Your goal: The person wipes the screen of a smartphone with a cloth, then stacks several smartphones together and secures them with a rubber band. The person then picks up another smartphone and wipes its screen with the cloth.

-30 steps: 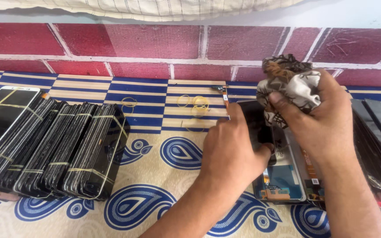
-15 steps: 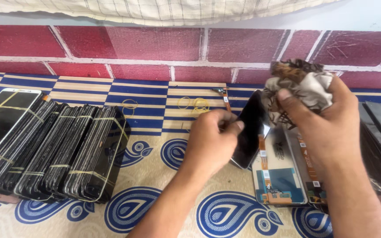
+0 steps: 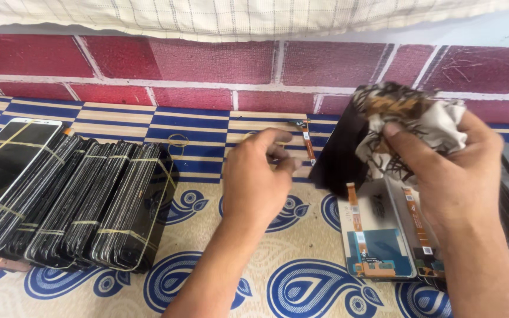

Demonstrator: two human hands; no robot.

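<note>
Head view: the right hand (image 3: 455, 176) presses a crumpled patterned cloth (image 3: 410, 126) against a black phone screen panel (image 3: 344, 154), which stands tilted on its lower edge at the far right of the desk (image 3: 219, 259). Its fingers are curled tight on the cloth, and the panel seems pinched with it. The left hand (image 3: 254, 176) hovers just left of the panel, fingers loosely curled, holding nothing. Wiping well, I judge, calls for steadying the panel's edge, not its ribbon cable.

The panel is dark, glossy and thin. Below it lie face-down screen assemblies (image 3: 378, 235) with orange cables; banded bundles of screens (image 3: 72, 200) lie at the left.
</note>
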